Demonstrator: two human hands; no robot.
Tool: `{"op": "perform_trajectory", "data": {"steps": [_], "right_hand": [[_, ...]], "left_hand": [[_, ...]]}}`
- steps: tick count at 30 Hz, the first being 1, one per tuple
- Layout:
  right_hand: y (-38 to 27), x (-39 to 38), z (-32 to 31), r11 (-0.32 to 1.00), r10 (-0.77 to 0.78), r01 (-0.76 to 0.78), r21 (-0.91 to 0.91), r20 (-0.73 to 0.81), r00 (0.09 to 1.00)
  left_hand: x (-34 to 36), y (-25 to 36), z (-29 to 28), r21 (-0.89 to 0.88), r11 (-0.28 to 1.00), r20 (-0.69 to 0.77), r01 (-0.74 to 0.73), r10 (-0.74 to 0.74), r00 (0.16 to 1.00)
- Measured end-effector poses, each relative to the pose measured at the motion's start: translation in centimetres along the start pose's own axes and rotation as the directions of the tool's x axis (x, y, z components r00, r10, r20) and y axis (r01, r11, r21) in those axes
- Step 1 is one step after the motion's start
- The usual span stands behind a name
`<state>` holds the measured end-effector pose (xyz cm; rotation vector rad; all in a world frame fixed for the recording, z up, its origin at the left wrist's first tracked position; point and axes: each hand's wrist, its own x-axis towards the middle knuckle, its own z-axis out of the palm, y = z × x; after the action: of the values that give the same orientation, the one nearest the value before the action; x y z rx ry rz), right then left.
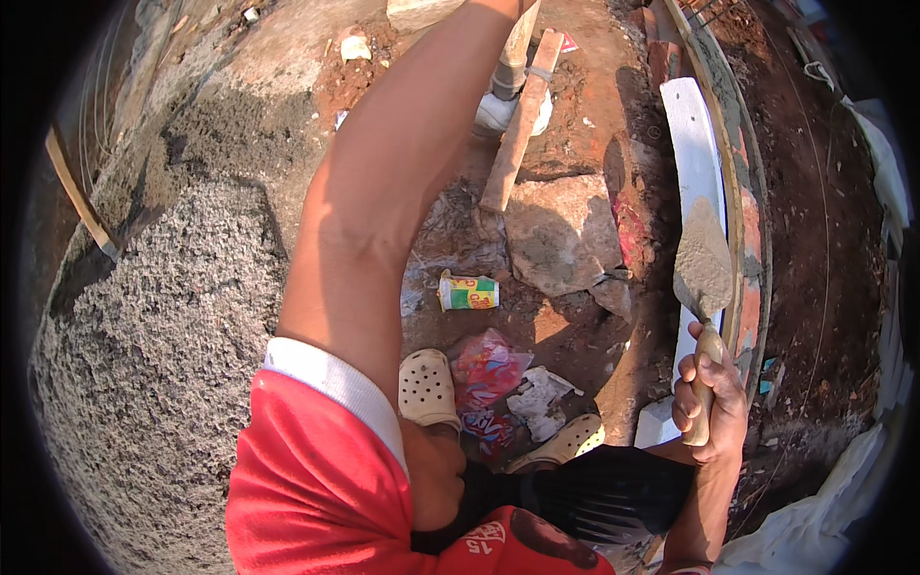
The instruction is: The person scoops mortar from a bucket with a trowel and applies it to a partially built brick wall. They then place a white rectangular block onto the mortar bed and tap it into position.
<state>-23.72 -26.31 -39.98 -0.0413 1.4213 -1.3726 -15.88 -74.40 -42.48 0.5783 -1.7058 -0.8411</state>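
Observation:
My right hand (711, 393) is closed around the wooden handle of a trowel (706, 259); its pointed blade, coated in grey mortar, points away from me over a long white strip (688, 134) beside a narrow brick-and-mortar edge (747, 230). My left arm, in a red sleeve, stretches up past the top of the picture, so that hand is out of sight. Near where it exits, a wooden plank (517, 134) leans across a dusty pipe or post (508, 72), with a pale lump at its foot.
A heap of grey wet mortar (153, 364) fills the left. Below me lie a flat stone (561, 230), a printed cup (470, 292), plastic wrappers (484, 369) and my cream clogs (422, 388). A stick (77, 187) stands far left; dark soil and white sheeting (815, 513) lie right.

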Motion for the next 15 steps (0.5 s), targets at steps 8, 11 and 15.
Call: {"op": "perform_trajectory", "data": {"steps": [8,11,15], "right_hand": [[-0.1,-0.6,0.1,1.000,-0.007,0.007,-0.019,-0.010,1.000],[-0.2,-0.8,0.0,0.999,-0.018,0.017,-0.034,-0.015,1.000],[-0.3,-1.3,-0.4,0.998,-0.041,0.040,-0.041,-0.027,0.999]], "left_hand": [[-0.6,-0.2,-0.1,0.031,0.999,0.045,0.011,-0.013,0.999],[-1.3,-1.0,-0.9,0.072,0.997,0.085,0.020,-0.026,0.996],[-4.4,-2.7,-4.7,0.237,0.971,0.232,-0.014,-0.043,0.972]]}}
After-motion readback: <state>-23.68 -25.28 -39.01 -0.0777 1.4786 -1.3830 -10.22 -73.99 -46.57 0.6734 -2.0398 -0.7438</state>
